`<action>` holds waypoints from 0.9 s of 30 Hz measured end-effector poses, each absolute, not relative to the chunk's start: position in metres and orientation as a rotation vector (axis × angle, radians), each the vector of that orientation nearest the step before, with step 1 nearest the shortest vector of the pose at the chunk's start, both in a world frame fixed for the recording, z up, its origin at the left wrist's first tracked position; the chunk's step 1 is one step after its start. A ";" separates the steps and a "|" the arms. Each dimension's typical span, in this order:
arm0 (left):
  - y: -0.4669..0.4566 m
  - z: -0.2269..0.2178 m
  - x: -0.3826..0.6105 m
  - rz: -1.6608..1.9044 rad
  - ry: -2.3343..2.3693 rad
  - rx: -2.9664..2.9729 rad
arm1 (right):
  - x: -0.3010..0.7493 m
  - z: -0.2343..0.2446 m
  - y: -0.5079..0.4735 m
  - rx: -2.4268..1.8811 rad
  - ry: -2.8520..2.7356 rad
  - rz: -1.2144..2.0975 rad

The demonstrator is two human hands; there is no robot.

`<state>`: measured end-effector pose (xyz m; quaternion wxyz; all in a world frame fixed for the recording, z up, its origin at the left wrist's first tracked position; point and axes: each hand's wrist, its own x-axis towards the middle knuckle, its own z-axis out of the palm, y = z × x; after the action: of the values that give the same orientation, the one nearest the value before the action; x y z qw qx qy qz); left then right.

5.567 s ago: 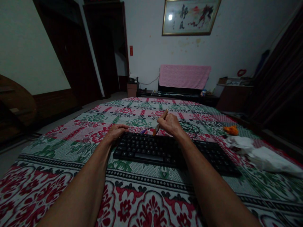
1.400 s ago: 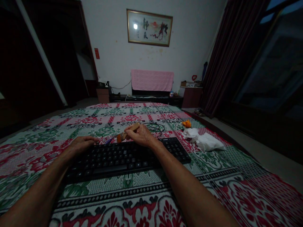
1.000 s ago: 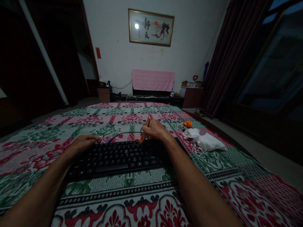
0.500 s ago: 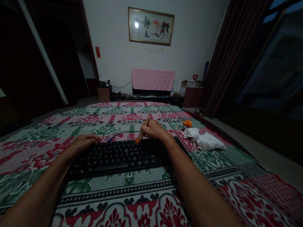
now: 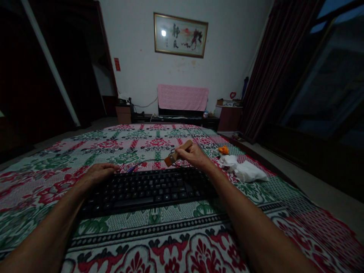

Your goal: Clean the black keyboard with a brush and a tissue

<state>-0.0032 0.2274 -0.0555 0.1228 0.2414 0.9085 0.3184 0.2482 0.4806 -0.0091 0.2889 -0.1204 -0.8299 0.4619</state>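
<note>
At the far left of my feed I am seeing the left hand (image 5: 99,173) lying low over the left end of the keyboard (image 5: 142,189), its fingers loosely stretched and pointing right along the back edge. Its underside is facing away from me, so I am not able to tell whether it is gripping the casing. Just beside those fingertips a purple plug (image 5: 131,169) is resting behind the keyboard, and a thin black cable (image 5: 148,160) is curving rightward from it.

The keyboard is lying flat on the patterned cloth (image 5: 136,231), black all over, its keys facing up with small pale markings; the right forearm is crossing over its right end. Above its back edge a brush (image 5: 172,157) is slanting, orange bristles down to the left and wooden handle up to the right (the bristles are showing apart from the keys). The right hand (image 5: 194,156) is closing its thumb and fingers around that handle in 1 firm pinch. Farther right, an orange crumpled item (image 5: 223,150) is lying beyond a crumpled white bag (image 5: 248,171), both sitting on the cloth.
</note>
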 end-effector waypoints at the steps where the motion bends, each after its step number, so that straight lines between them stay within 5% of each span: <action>1: 0.227 -0.056 -0.004 0.931 2.645 0.698 | 0.251 -0.014 0.480 -0.287 -2.185 1.255; 19: 0.227 -0.058 -0.001 1.071 2.562 0.612 | 0.291 0.003 0.504 -0.747 -2.369 0.418; 27: 0.227 -0.045 0.014 1.062 2.563 0.634 | 0.280 0.001 0.490 -0.522 -2.397 0.703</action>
<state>0.0140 0.2268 -0.0448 0.1475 0.2204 0.8907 0.3691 0.2799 0.4900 0.0007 0.2904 -0.1956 -0.8988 0.2637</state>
